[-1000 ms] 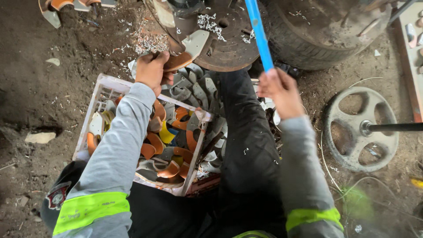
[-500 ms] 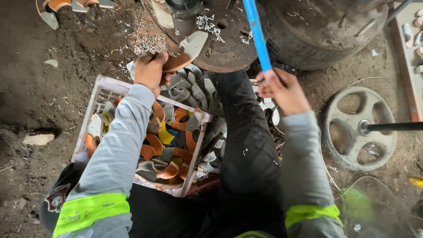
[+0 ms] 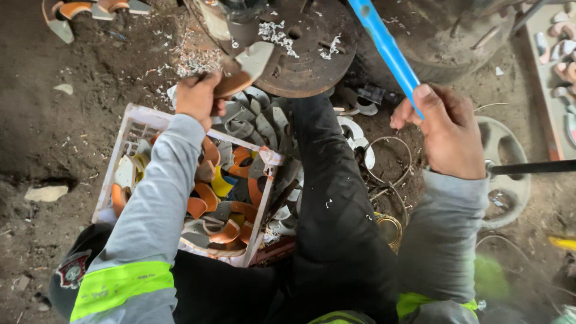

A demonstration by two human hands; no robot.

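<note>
Above the white plastic crate [image 3: 133, 135] of curved orange and grey offcuts, my left hand [image 3: 197, 99] is closed around a curved orange-and-white piece [image 3: 243, 72], holding it against the edge of the rusty round disc [image 3: 306, 51]. To the right, my right hand [image 3: 444, 129] is wrapped tight around a blue rod [image 3: 387, 51] that slants up toward the disc. White shavings [image 3: 195, 60] lie on the dirt beside the left hand. A grey spoked wheel [image 3: 510, 174] lies beyond the right wrist.

Both arms outstretched, left hand [image 3: 198, 99] clenched, right hand [image 3: 445, 132] fisted
</note>
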